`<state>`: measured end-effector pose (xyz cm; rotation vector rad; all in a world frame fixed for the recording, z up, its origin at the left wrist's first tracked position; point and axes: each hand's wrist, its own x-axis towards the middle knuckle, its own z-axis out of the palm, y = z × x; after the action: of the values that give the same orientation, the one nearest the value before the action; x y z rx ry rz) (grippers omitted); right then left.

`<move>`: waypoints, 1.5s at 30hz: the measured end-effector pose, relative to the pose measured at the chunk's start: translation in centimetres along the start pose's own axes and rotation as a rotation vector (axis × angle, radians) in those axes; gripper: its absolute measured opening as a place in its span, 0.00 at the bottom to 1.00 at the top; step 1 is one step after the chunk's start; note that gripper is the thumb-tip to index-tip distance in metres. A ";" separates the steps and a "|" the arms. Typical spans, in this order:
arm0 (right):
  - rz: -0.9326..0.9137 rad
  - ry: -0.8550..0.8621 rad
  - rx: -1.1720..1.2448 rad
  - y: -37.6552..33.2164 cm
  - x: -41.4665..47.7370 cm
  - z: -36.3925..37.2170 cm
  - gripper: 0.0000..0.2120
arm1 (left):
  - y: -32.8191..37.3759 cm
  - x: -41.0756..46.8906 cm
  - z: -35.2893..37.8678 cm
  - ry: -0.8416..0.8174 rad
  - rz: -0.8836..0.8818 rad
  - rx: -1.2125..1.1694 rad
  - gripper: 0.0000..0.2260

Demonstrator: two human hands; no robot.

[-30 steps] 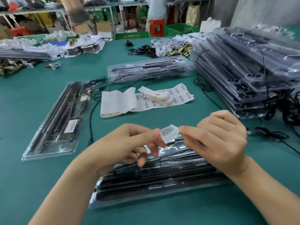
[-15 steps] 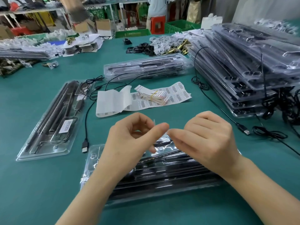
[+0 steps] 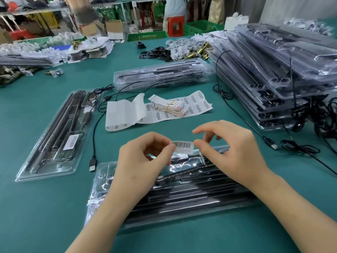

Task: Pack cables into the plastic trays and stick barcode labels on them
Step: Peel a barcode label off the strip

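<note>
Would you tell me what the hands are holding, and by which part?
One barcode label, pinched at its left end by the left hand, its right end by the right hand.

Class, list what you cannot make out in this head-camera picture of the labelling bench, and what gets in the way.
Head view: print on the label pinched between left hand and right hand is too small to read.
Head view: both forearms hide much of the near tray.
Head view: the tray stack is cut off by the right edge.
Head view: the back shelves are blurred.
</note>
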<state>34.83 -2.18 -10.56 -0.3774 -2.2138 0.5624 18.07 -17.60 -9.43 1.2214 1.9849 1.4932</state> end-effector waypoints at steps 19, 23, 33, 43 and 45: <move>0.466 -0.299 0.208 1.7 0.9 -3.2 0.06 | 0.0 -0.6 1.5 -0.110 -0.106 -0.188 0.07; 0.614 -0.383 0.194 3.5 0.7 -5.2 0.04 | 0.0 -0.9 1.5 -0.050 -0.053 -0.053 0.07; 0.767 -0.506 0.118 5.0 0.5 -6.2 0.04 | 1.8 -0.3 3.7 -0.310 0.347 0.600 0.13; 0.713 -0.472 0.068 5.2 0.2 -5.6 0.05 | 1.6 -0.2 6.1 -0.346 0.357 0.712 0.17; 0.697 -0.482 0.049 5.2 0.2 -5.5 0.06 | 1.3 -0.3 6.1 -0.330 0.345 0.706 0.18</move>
<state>39.36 3.87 -9.95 -1.1020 -2.4873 1.1733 23.19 -14.20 -10.51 2.0203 2.2023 0.6206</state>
